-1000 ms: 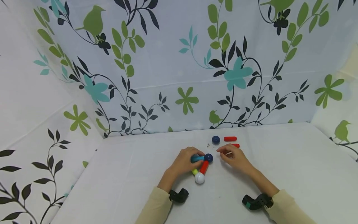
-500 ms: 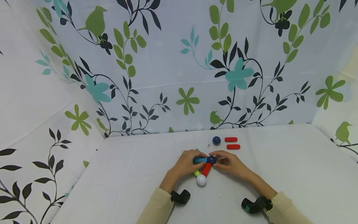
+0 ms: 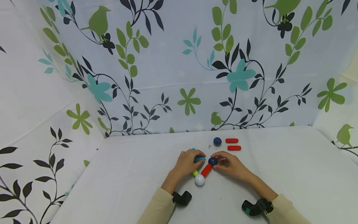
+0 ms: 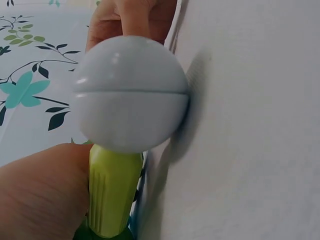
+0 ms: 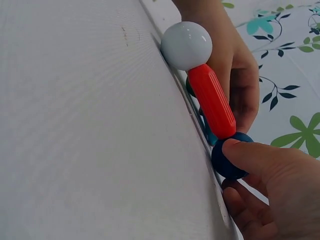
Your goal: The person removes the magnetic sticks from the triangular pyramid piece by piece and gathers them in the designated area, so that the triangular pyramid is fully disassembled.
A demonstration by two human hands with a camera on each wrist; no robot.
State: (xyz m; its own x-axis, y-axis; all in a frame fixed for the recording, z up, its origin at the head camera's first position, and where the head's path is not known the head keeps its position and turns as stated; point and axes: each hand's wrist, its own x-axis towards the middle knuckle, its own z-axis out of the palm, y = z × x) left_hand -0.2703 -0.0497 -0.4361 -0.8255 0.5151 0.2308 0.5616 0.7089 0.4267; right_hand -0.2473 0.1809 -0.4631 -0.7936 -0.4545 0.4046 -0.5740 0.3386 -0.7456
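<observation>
Right hand (image 3: 233, 165): we pinch navy ball (image 3: 213, 161)
Left hand (image 3: 185, 163): pinches blue stick (image 3: 199, 159)
Red stick (image 3: 206, 170): beside right pinch; likely light, stiff; grasp ridges

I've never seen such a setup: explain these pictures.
No machine here, just a person's bare hands. One picture comes from a head-worn camera, the others from each wrist. The left hand grips a light-blue rod; the right hand pinches a navy ball. A red rod links that ball to a white ball, which also joins a yellow-green rod. Farther back on the white table lie a second navy ball and two loose red rods.
</observation>
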